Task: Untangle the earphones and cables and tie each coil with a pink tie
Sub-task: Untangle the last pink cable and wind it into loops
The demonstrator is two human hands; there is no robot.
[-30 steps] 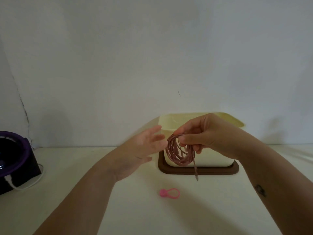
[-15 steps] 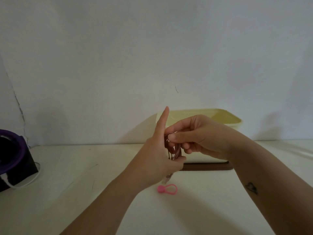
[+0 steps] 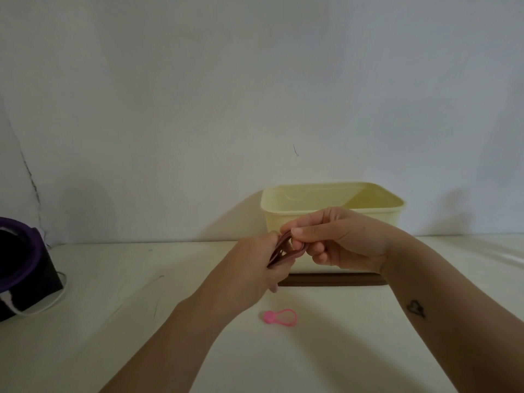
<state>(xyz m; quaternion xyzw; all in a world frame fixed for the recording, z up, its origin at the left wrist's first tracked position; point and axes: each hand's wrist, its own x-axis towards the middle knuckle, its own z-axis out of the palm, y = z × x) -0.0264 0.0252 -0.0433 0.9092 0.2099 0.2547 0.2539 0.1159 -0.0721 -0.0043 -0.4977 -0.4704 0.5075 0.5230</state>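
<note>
A dusty-pink cable coil (image 3: pixel 285 252) is held above the table between both hands, squeezed into a narrow bundle. My left hand (image 3: pixel 255 268) grips its lower part, and a short cable end pokes out below that hand. My right hand (image 3: pixel 337 239) pinches the coil's top with thumb and fingers. A pink tie (image 3: pixel 280 317) with a round bead and a loop lies on the table just in front of my hands, touched by neither.
A cream plastic tub (image 3: pixel 334 199) stands on a brown lid (image 3: pixel 331 281) right behind my hands, against the wall. At the far left sits a black and purple device (image 3: pixel 19 268) with a white cord. The table (image 3: pixel 113 321) is pale.
My left hand, open beside the round coil a second ago, has closed around it. The coil is now flattened between both hands, and the raised left index finger has come down.
</note>
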